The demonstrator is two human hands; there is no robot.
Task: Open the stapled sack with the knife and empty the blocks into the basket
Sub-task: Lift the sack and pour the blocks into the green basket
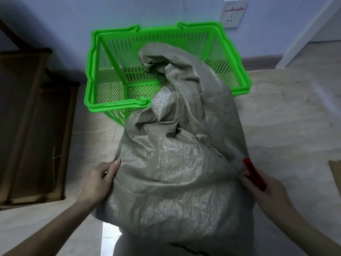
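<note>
Here, a big grey sack [173, 163] is lying on the floor [287, 126] in the middle of the view, and it is the biggest thing to see. It is made of woven cloth, and it is looking lumpy and full of folds. Its far end is leaning over the near rim of the basket and reaching down inside it. The blocks are not showing; the cloth is hiding whatever is in the sack.

Just behind the sack, a bright green basket [110, 74] is standing upright, close to the wall. Its sides are full of little slots. Its two handles are folded down on the rim. The part of its bottom that is showing is bare.

To the left of the sack, some flat brown cardboard [33, 126] is lying on the floor, well apart from it.

On the sack's left side, the left hand [99, 182] is pinching the cloth, with the thumb on top and the fingers curled under the edge.

On the sack's right side, the right hand [265, 189] is closed around a red knife [253, 172] and is also touching the cloth. The red handle is sticking out toward the sack. The blade is too blurry to make out.
</note>
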